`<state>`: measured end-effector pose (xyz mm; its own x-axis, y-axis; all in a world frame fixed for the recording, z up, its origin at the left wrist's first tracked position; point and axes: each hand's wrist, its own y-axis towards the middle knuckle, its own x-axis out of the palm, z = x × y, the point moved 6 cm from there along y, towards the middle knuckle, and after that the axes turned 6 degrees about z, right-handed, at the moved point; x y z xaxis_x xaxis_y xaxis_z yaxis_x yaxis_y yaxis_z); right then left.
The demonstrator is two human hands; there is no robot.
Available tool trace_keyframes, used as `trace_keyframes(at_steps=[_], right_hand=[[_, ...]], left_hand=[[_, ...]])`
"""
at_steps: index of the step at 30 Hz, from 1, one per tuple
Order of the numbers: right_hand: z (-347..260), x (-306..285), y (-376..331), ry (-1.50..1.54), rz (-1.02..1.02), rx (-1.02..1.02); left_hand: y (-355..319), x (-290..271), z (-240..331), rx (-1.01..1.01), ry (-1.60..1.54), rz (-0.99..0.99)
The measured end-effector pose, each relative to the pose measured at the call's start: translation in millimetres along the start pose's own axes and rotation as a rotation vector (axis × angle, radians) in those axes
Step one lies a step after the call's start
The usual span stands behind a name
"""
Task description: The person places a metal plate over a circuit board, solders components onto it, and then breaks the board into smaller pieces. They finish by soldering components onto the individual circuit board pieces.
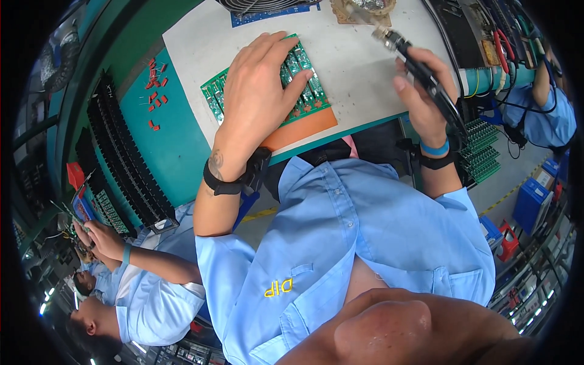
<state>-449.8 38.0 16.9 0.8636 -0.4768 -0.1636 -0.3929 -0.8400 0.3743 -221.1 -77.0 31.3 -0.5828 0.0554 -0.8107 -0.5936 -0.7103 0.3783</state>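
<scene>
My left hand [258, 82] lies flat over a green circuit board panel [313, 79], its fingers stretched out across it and hiding its middle. Beneath the panel an orange sheet [310, 128] shows along the near edge. To the right of the board, my right hand [429, 100] is wrapped round the black handle of a soldering iron [433, 85]. The iron is raised and points up and to the left; its tip is blurred. Near that tip sits a brown, crusted holder [365, 11] at the far edge.
A white sheet [371, 79] covers part of the green bench mat [176, 173]. Small red components [155, 100] are scattered at left, beside black slotted racks [125, 155]. Green boards are stacked [480, 152] at right, below hand tools [502, 52]. Co-workers [152, 304] sit on both sides.
</scene>
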Motion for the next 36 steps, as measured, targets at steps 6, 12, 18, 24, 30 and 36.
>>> trace_keyframes(at_steps=[6,12,18,24,30,36], right_hand=[[-8,15,-7,0.011,-0.35,-0.049],[-9,21,-7,0.006,-0.328,-0.042],[-8,21,-7,-0.006,-0.345,-0.056],[-9,22,-7,-0.024,-0.355,-0.057],[-3,14,-5,0.003,-0.295,0.0],[6,-1,6,-0.017,0.041,0.028]], left_hand=[[0,2,-2,0.012,0.008,0.007],[0,3,-2,-0.003,-0.001,-0.001],[0,2,-2,0.007,0.005,0.003],[0,2,-2,0.003,-0.001,0.001],[0,2,-1,0.006,-0.008,0.002],[2,3,-1,0.0,-0.017,0.001]])
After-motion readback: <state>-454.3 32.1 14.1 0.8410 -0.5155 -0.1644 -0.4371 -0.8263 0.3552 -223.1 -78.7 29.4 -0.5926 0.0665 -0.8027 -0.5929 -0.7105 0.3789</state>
